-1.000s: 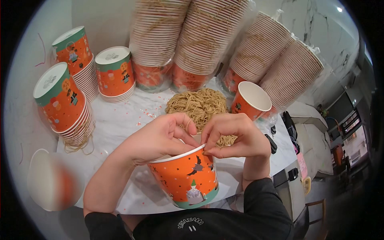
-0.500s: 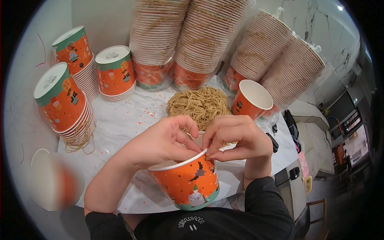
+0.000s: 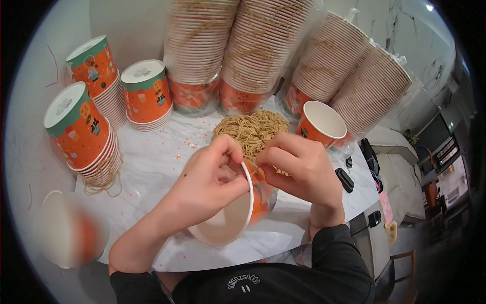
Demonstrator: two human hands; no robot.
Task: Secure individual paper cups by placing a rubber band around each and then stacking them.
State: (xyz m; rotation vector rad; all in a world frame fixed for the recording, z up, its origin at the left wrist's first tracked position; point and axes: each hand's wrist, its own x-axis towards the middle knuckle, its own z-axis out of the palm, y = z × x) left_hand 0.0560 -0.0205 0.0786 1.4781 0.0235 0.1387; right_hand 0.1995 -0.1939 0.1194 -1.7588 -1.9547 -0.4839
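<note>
My left hand [image 3: 205,185] grips the white rim of an orange paper bucket [image 3: 228,220], tilted on its side so its pale inside faces left and toward me. Beside the rim, my right hand [image 3: 304,169] is closed in a pinch close to the bucket's orange outer wall; what its fingertips hold, if anything, is hidden. Just beyond both hands lies a tangled heap of tan twine loops [image 3: 250,133]. To the right of that heap a second orange bucket [image 3: 324,121] stands open end up.
Upside-down bucket stacks [image 3: 81,126] stand at the left, one with twine hanging from its rims. Tall plastic-wrapped bucket stacks [image 3: 202,45] line the back. Small orange specks dot the white marble-look table [image 3: 142,162]. A black object [image 3: 345,180] lies near the right edge.
The bucket has turned from nearly upright onto its side, its mouth now toward the left. My left hand has shifted its hold along the rim, and my right hand has moved off the rim's edge.
</note>
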